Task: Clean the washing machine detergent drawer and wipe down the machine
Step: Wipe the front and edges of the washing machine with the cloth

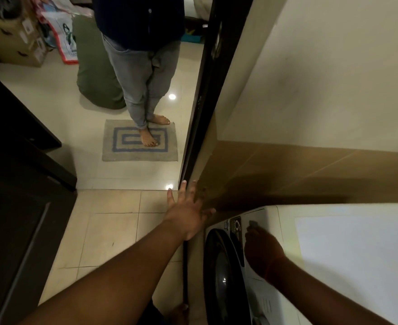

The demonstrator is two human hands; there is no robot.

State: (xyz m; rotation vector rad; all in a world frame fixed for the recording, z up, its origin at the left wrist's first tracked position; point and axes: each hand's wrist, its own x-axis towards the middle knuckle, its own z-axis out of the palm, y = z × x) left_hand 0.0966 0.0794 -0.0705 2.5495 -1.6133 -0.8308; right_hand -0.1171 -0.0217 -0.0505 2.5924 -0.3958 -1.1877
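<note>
At about four o'clock in the head view, the white front-loading washing machine (pixel 348 249) stands tucked against the tiled wall (pixel 310 170), its dark round door (pixel 219 273) facing toward nine o'clock and its control strip running along the top front edge. The right hand (pixel 262 250) is on that strip, its fingertips at a small grey tab or handle near the corner of the panel; the fingers look bent toward it, but the hand is in shadow and I cannot tell whether they actually pinch it or only touch it. The detergent drawer itself cannot be made out as open, and it most likely sits under that hand, at the panel's far end toward twelve o'clock. The left hand (pixel 188 207) is spread, fingers straight, reaching toward twelve o'clock to the dark edge of the door frame (pixel 202 102), where the fingertips seem to touch or brace; it holds nothing. The right hand is plainly the nearer one to the drawer, whose long axis would run back into the machine, so the pull ought to come out toward nine o'clock. Another person stands barefoot on a small mat (pixel 139 140) at eleven o'clock.
</note>
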